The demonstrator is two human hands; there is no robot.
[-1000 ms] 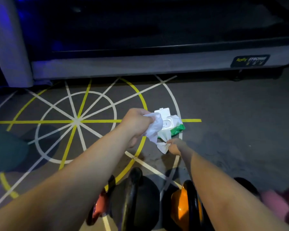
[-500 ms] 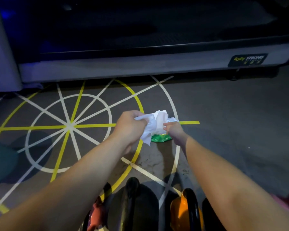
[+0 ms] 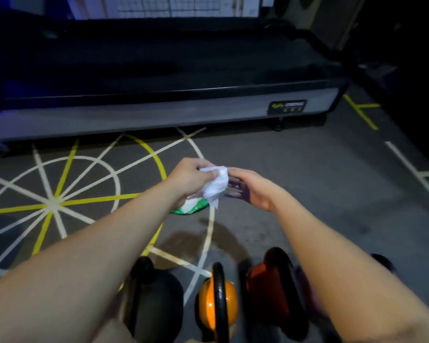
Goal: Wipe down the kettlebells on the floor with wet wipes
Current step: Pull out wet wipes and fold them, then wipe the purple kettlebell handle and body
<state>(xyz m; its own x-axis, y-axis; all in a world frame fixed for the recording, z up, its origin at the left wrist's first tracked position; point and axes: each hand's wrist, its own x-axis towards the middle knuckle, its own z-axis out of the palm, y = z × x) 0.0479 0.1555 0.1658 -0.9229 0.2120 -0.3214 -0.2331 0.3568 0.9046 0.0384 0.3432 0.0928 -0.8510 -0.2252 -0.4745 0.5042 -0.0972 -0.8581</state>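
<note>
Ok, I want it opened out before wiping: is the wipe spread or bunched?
Bunched: the wet wipe hangs crumpled from the left hand, one corner dangling; the right hand is beside it.

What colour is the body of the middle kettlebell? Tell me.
Orange: the kettlebell shows best in the head view, low in the middle.

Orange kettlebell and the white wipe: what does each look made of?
The orange kettlebell has a glossy coloured shell, probably vinyl or paint over metal, judging by the bright highlight on it; its handle is smooth and black. The wipe looks like a thin, soft, matte non-woven sheet: it crumples and droops limply from the left hand gripping it.
</note>
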